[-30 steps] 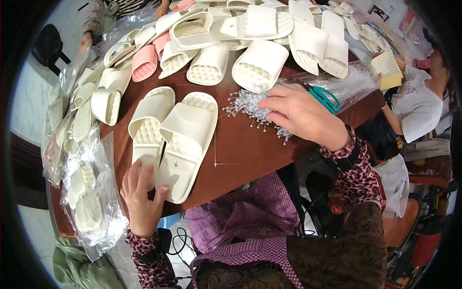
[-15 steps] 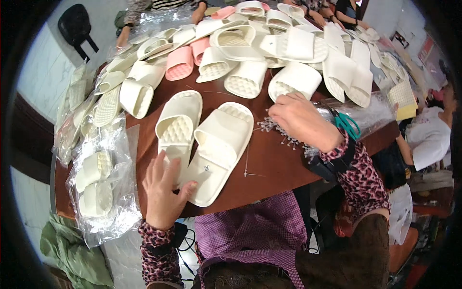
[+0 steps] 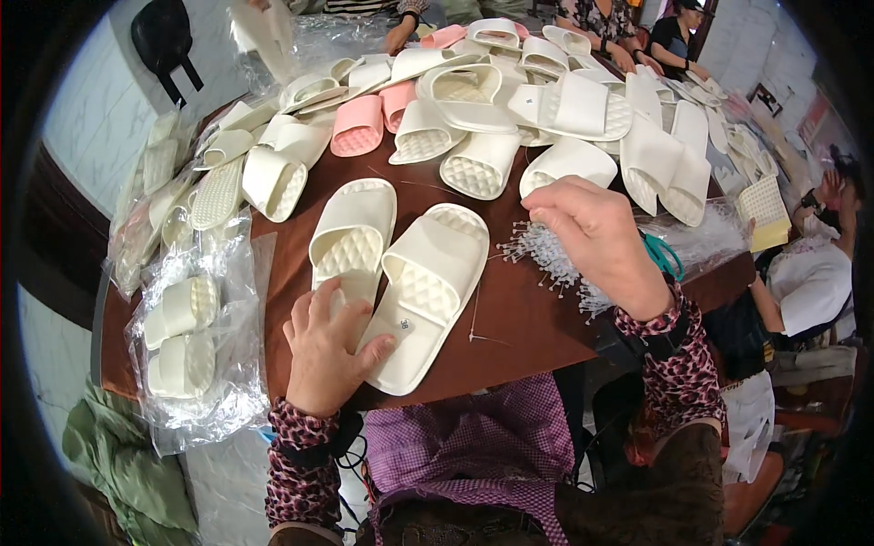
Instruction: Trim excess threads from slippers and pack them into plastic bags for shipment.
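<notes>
A pair of cream slippers lies side by side on the brown table, toes pointing away from me. My left hand (image 3: 330, 350) rests on the heel part of the left slipper (image 3: 350, 223), fingers spread, thumb reaching over the edge of the right slipper (image 3: 428, 291). My right hand (image 3: 601, 241) hovers over a heap of thin clear plastic tag fasteners (image 3: 544, 255), thumb and fingertips pinched together. Whatever sits in that pinch is too small to make out. Teal-handled scissors (image 3: 669, 257) lie partly hidden behind my right hand.
A large pile of cream slippers (image 3: 583, 102), with a few pink slippers (image 3: 357, 127), covers the far side of the brown table (image 3: 519, 318). Bagged slippers (image 3: 182, 350) lie at the left edge. Beyond the pile, other people's hands (image 3: 401, 35) are at work. A loose fastener (image 3: 473, 335) lies nearby.
My right hand has risen off the fastener heap, fingertips pinched, uncovering more of it. My left hand stays on the left slipper. At the far left, a clear-wrapped pale bundle has come up. The view has shifted slightly.
</notes>
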`<action>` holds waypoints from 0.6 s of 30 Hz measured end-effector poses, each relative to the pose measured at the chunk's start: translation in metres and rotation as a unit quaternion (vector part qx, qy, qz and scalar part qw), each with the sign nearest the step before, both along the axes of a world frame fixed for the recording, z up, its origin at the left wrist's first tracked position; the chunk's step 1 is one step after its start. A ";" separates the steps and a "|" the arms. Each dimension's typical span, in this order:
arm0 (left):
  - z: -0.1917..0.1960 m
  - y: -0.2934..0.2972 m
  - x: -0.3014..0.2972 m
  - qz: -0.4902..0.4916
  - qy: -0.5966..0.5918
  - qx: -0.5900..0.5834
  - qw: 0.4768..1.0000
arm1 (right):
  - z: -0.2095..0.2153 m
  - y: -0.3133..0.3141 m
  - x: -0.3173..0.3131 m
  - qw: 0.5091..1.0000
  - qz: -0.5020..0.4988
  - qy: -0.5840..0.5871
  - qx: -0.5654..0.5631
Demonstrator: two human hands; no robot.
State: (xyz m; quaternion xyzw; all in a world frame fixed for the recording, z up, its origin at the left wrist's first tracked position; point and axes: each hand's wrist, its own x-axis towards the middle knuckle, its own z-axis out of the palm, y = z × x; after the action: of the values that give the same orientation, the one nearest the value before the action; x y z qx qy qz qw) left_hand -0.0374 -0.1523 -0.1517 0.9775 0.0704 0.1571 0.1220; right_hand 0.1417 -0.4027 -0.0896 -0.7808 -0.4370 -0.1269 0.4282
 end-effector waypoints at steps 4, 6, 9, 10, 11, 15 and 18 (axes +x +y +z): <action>0.007 -0.014 -0.008 -0.003 -0.003 0.008 1.000 | 0.013 -0.003 -0.001 0.998 -0.002 0.032 0.055; 0.007 -0.018 -0.014 -0.003 -0.006 0.006 1.000 | 0.020 -0.004 -0.002 0.995 -0.001 0.061 0.083; 0.004 -0.021 -0.016 -0.013 -0.014 0.003 1.000 | 0.027 -0.006 -0.008 0.990 -0.004 0.073 0.124; 0.004 -0.022 -0.017 -0.018 -0.015 0.003 1.000 | 0.031 -0.005 -0.013 0.982 0.006 0.102 0.156; 0.005 -0.024 -0.017 -0.020 -0.011 0.005 1.000 | 0.033 -0.005 -0.017 0.973 0.016 0.130 0.188; 0.005 -0.027 -0.026 -0.034 -0.011 0.014 0.999 | 0.038 0.004 -0.035 0.980 0.082 -0.020 0.182; 0.009 -0.027 -0.030 -0.050 -0.009 0.017 0.999 | 0.025 0.026 -0.064 0.956 0.185 -0.115 0.195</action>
State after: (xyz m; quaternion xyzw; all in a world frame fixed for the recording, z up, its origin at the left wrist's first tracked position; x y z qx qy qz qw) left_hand -0.0672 -0.1791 -0.1425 0.9803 0.0181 0.1606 0.1134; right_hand 0.0776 -0.3765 -0.0648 -0.5675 -0.5869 -0.2171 0.5352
